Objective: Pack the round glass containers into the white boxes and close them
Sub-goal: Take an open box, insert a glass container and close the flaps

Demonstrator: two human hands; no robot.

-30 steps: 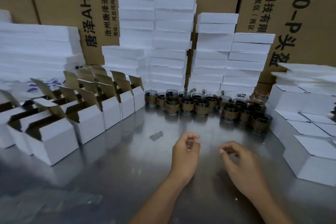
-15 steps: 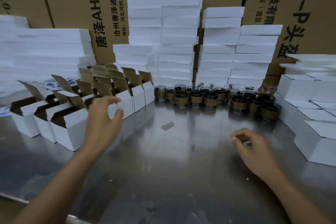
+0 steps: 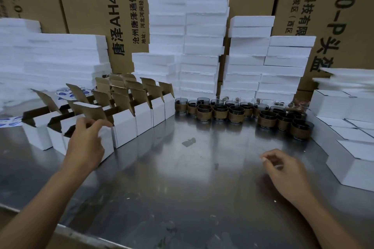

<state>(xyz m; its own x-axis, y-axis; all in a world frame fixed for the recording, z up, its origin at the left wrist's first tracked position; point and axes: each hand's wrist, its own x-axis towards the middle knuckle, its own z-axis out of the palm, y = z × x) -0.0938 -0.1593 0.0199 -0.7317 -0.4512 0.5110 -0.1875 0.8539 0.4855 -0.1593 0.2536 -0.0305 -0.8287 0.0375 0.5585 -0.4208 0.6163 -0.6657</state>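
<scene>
open boxes point(image 3: 123, 123) left of glass containers point(image 3: 234, 110)

Brown printed cartons point(image 3: 91, 6) behind steel table point(image 3: 192, 178)

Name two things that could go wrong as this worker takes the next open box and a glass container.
1. The open boxes stand packed side by side; the left hand pulling the nearest one could tip or drag its neighbours.
2. The glass containers crowd together, apparently touching; lifting one out with the right hand might knock others over or chip them.

Dim warm light, glare on steel table point(image 3: 202, 178), blurred, bowed edges
</scene>
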